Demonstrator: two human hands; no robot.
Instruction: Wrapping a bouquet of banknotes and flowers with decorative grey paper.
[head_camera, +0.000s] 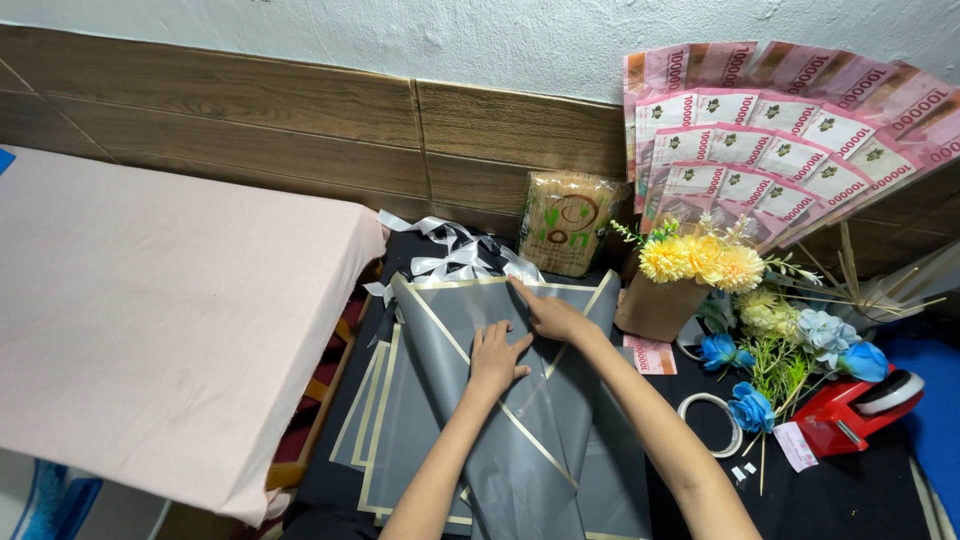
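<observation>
Grey wrapping sheets with cream borders (440, 330) lie stacked on a black-covered table. My left hand (495, 357) presses flat on the top sheet near its middle. My right hand (545, 312) rests just beyond it, fingers on a fold of the same sheet, pointing toward the upper left. Both hands hold the paper down; neither lifts anything.
White ribbon (450, 255) lies behind the sheets. A fan of pink banknotes (790, 140) leans on the wall, with yellow flowers (700, 262), blue flowers (750, 405), a red tape dispenser (860, 410), a tape roll (712, 420) and a bag of sticks (567, 222). A pink-covered table (150, 300) stands left.
</observation>
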